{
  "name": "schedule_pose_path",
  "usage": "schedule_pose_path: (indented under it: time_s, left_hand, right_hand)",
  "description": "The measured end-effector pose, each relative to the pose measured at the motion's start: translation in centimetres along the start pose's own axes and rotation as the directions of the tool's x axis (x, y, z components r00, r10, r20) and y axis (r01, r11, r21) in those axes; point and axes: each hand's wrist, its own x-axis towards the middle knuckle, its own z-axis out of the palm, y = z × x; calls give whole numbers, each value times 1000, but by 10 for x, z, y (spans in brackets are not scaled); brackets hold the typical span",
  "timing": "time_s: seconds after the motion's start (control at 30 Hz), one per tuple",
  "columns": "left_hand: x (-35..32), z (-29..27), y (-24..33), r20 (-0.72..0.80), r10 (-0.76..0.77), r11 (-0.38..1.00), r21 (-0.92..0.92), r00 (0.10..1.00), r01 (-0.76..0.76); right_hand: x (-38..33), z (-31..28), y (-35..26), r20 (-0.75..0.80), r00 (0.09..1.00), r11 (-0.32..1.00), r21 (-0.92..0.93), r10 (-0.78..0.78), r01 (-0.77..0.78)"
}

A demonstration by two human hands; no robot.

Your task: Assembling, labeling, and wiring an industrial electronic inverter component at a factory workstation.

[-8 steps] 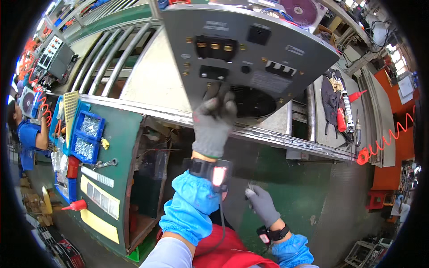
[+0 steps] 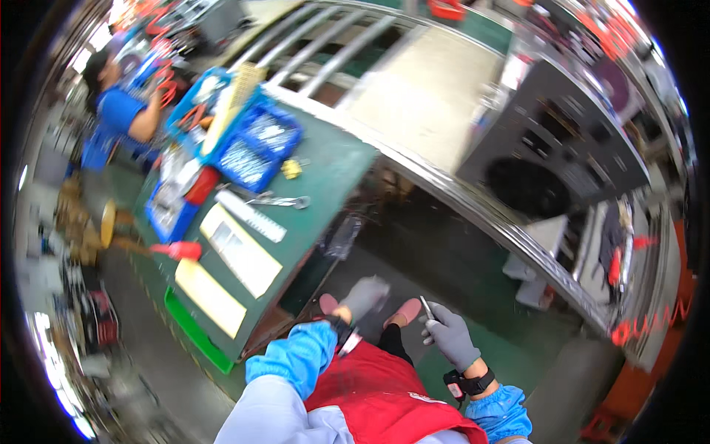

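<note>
My left hand (image 2: 364,297), in a grey glove, hangs in front of the red apron (image 2: 370,385). Motion smears its fingers, so I cannot make out their pose or any object in them. Lower right of centre, my gloved right hand (image 2: 451,339) is closed on a thin, pale, stick-like piece (image 2: 427,307) that points up from its fingers. What kind of piece this is does not show. Beyond it at the right, a grey equipment panel (image 2: 621,166) with a round dark opening stands on the roller conveyor, apart from both hands.
A green workbench (image 2: 325,174) at the left carries blue bins (image 2: 259,144) of small metal parts, a wrench (image 2: 277,200), a red-capped bottle (image 2: 181,250) and pale sheets (image 2: 211,300). The conveyor's metal rail (image 2: 473,207) runs diagonally. Another person (image 2: 122,111) is at the far left.
My view has swung left, so the bench is nearer the middle and the panel farther right. My left hand has come away from the panel and down. The right hand stays low, its pale piece plainer.
</note>
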Motion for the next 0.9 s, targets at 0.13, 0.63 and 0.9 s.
schedule_pose_path:
  time_s: [0.13,0.63,0.9]
  left_hand:
    - [-160,-5,-155,-150,269,635,770,951,-58]
    - [-372,-41,-360,-597,-802,597,-802,-27,-5]
    - [-312,-192,-418,-641,-754,652,-705,140,281]
  right_hand:
    - [34,101,-76,319,948,941,-327,22,88]
    - [104,357,-98,621,591,-325,-779,-514,536]
    - [59,455,-54,870,413,-327,-487,-271,810]
